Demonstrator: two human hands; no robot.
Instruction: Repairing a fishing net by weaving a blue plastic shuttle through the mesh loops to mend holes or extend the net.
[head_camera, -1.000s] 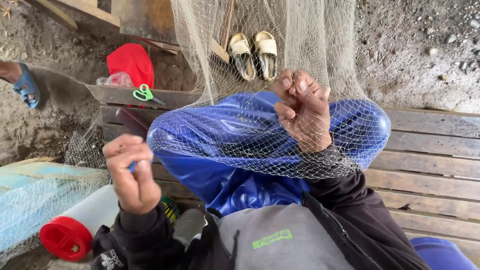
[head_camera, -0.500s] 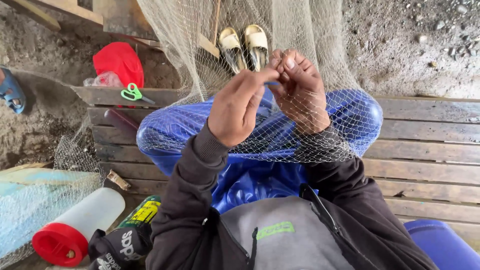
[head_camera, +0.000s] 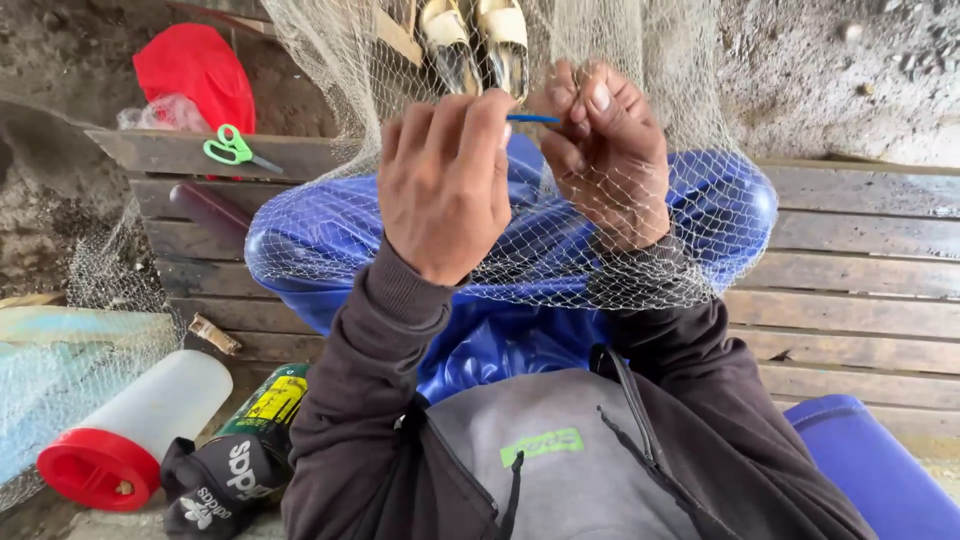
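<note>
Both hands are raised in the upper middle of the frame, working at a fine pale mesh fishing net that hangs down over the person's lap. The left hand has its grip pinched together on one end of a thin blue needle-like tool, its back turned to the camera. The right hand sits just beside it, fingers curled together and clamped on the net strands, with the tool's tip reaching its fingertips. The net drapes across shiny blue waterproof trousers on the person's crossed legs, which rest on a weathered wooden plank platform.

At the upper left of the frame, green-handled scissors lie on the platform's edge, with a red cloth bundle behind them. A pair of pale sandals shows through the net at the top centre. In the lower left, a white plastic bottle with a red cap lies on its side, close beside a dark can with a yellow label.
</note>
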